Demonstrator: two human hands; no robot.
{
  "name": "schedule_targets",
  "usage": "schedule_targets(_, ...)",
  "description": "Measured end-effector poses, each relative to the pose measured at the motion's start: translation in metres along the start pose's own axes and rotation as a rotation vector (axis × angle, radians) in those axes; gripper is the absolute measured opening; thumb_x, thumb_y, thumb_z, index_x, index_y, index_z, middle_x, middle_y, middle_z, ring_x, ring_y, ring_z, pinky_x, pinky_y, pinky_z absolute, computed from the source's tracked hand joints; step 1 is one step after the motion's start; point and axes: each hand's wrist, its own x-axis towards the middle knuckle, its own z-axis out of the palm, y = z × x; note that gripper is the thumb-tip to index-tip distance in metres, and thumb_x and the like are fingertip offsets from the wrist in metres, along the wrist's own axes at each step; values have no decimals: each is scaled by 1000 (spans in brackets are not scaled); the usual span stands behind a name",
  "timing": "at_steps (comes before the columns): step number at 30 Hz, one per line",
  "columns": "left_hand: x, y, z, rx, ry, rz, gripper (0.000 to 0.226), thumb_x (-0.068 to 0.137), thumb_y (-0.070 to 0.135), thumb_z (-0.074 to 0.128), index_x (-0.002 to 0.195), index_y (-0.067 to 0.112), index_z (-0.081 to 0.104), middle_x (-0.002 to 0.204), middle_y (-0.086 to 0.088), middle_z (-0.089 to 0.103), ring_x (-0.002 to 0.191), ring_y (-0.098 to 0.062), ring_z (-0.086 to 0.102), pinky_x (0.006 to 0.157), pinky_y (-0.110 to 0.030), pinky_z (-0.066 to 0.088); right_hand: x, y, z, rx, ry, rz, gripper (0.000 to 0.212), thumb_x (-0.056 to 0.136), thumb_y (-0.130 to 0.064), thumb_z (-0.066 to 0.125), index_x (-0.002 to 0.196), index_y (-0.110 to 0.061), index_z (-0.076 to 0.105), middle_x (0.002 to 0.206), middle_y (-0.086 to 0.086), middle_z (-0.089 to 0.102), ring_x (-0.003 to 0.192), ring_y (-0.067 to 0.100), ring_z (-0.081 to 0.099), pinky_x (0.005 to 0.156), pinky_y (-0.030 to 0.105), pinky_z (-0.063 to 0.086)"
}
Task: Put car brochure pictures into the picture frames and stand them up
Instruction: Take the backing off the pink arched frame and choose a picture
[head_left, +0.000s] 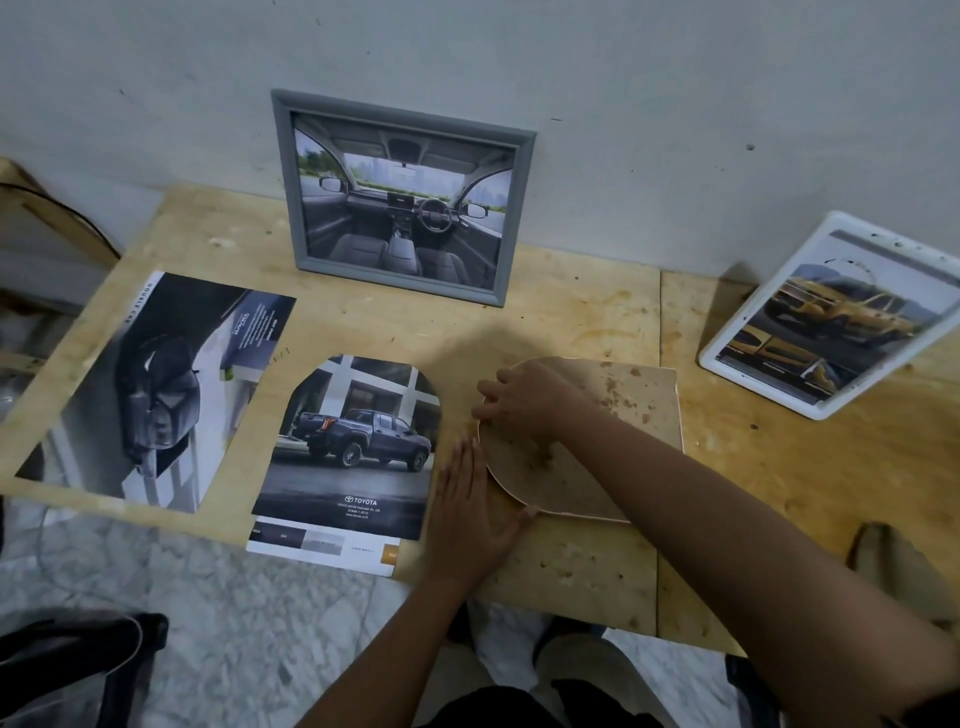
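Two hands work at an arched board (639, 410) that lies flat on the plywood counter (571, 312). The board is brown hardboard, mottled with pale chips, with one end rounded, the other square, and a thin light rim. The right grip (524, 397) sits on the rounded end with its fingers curled over the rim, holding it; the forearm hides much of the board's near side. The left grip (472, 514) lies flat and open on the counter against the board's curved edge, its fingers straight and its thumb touching the rim.

Just left of the board lies the arched picture (348, 447), glossy paper cut to the same rounded top, showing a dark pickup; its lower strip hangs over the counter edge. Further left lies an uncut brochure page (156, 389), its small print too blurred to read. Behind the board a grey frame (291, 182) stands upright against the wall (623, 78), holding a cabin-interior picture. To the board's right a white frame (810, 410) with rounded corners leans tilted, holding yellow-car pictures, and is cut off by the picture edge.
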Motion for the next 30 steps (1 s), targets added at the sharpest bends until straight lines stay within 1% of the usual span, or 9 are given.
schedule_targets(5, 1, 1, -2, -7, -19, -13, 98, 81, 79, 26, 148, 9, 12, 155, -10, 17, 143, -20, 14, 116, -28, 1, 15, -1, -3, -95, 31, -72, 80, 73, -29, 78, 136, -29, 28, 139, 5, 34, 120, 25, 39, 87, 37, 39)
schedule_targets(9, 1, 2, -1, -3, -15, -11, 98, 82, 78, 28, 148, 5, 15, 154, -12, 19, 143, -15, 9, 117, -27, -1, 21, 1, -5, -202, 65, -134, 80, 74, -26, 77, 136, -27, 28, 140, 6, 34, 122, 26, 36, 91, 37, 36)
schedule_targets(12, 1, 2, -1, 8, -22, -11, 100, 82, 78, 27, 148, 4, 16, 155, -12, 19, 144, -20, 13, 117, -27, -1, 24, 3, -5, -229, 54, -159, 81, 74, -23, 77, 137, -26, 27, 140, 6, 33, 124, 26, 34, 94, 38, 35)
schedule_targets(15, 1, 2, -1, 19, -15, -19, 99, 82, 78, 26, 148, 5, 15, 156, -9, 14, 144, -19, 11, 116, -25, -6, 25, 3, -6, -226, 43, -162, 78, 76, -24, 75, 137, -24, 27, 139, 5, 36, 124, 25, 35, 95, 39, 33)
schedule_targets(18, 0, 0, 0, 31, -15, -19, 99, 82, 78, 27, 149, 6, 13, 155, -6, 9, 144, -15, 5, 117, -25, -6, 23, 5, -8, -168, 26, -172, 79, 74, -29, 76, 137, -21, 29, 136, 6, 40, 123, 25, 37, 97, 38, 33)
schedule_targets(22, 0, -2, 2, 34, -17, -15, 101, 80, 81, 24, 150, 10, 6, 157, -2, 2, 146, -14, -1, 117, -28, -4, 21, 5, -10, -54, 17, -161, 78, 75, -28, 76, 137, -18, 30, 131, 7, 43, 116, 25, 42, 97, 37, 35)
schedule_targets(25, -2, -3, 3, 24, -24, -15, 101, 78, 83, 20, 150, 14, 0, 157, 1, -3, 146, -11, -5, 118, -31, -3, 21, 7, -15, 50, -1, -154, 64, 79, -22, 70, 132, -19, 34, 124, 7, 46, 105, 23, 46, 90, 34, 39)
schedule_targets(27, -2, -2, 2, 7, -39, -30, 102, 77, 84, 19, 150, 16, -1, 157, 3, -5, 145, -10, -6, 118, -31, -3, 18, 13, -20, 129, -24, -159, 60, 76, -21, 72, 125, -21, 38, 119, 4, 45, 99, 21, 45, 86, 33, 43)
schedule_targets(30, -2, 0, -3, -30, -30, -39, 102, 73, 87, 17, 148, 21, -5, 155, 6, -8, 144, -8, -8, 115, -26, -8, 7, 20, -31, 234, -67, -112, 45, 80, -21, 66, 118, -20, 43, 115, 6, 44, 97, 19, 40, 82, 31, 40)
